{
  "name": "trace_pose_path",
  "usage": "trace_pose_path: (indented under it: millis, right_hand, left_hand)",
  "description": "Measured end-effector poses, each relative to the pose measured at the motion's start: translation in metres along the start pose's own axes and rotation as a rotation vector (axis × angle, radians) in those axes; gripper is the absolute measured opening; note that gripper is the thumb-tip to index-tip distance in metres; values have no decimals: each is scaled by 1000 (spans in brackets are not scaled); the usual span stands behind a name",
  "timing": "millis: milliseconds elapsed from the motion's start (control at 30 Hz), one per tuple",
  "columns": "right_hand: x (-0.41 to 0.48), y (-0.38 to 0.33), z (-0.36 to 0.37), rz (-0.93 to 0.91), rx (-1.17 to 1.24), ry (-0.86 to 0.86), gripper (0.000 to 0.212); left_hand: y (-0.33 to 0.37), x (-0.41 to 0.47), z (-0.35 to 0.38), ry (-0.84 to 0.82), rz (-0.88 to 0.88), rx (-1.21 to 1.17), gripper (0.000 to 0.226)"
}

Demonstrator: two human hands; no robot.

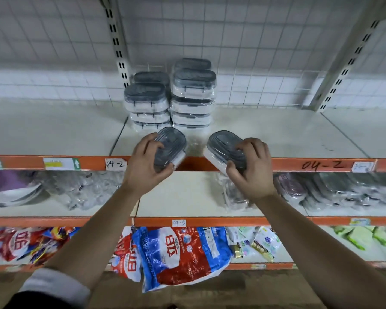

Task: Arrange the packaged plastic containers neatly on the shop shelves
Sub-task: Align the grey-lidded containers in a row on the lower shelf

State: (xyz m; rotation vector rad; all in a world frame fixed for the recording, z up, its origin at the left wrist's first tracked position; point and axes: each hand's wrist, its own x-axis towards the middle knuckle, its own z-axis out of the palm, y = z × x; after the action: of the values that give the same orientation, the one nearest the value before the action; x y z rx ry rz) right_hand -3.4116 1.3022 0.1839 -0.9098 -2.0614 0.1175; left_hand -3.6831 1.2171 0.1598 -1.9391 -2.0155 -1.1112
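Note:
Wrapped clear containers with grey lids stand in stacks (188, 97) at the back of the top shelf (276, 134). My left hand (146, 166) grips one such container (172, 144) from above, tilted, over the shelf's orange front edge. My right hand (251, 168) grips another container (224, 148), also tilted, just to the right of it. Both held containers are in front of the stacks and apart from each other.
The middle shelf (187, 197) holds loose wrapped containers (343, 190) on the right and clear wrapped goods (83, 188) on the left. Red and blue detergent bags (181, 253) lie on the lowest shelf. Slotted metal uprights (117, 41) flank the wire-grid back.

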Motion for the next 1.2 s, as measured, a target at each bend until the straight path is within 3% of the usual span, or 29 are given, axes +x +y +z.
trace_pose_path:
  millis: [100,233,433,567,733,867,967,1200]
  right_hand:
    - [12,7,13,61,-95,-103,48]
    - [22,17,30,82,-139,-153,34]
    - [42,12,45,149,-71,-183,48]
    - [47,5,56,165,-106,-188,25]
    - [67,0,76,152,-214,-176,47]
    - [80,-2,96,125,-231,-209,29]
    - [73,-2,106,135,-213,-138,21]
    - [74,9,107,190,-128,-186,49]
  left_hand:
    - [-6,11,-5,-70,13,65,67]
    - [-8,27,-11,-172,0,242,75]
    - [-8,31,-6,-193,-151,302,77]
    - [-10,30,-10,-101,-139,216,68]
    - [-20,38,-40,71,-4,115,65]
    - [-33,77,-72,144,35,146,68]
    - [-45,112,-87,126,-25,113,74]
    - [-90,198,-89,35,-55,148,63]
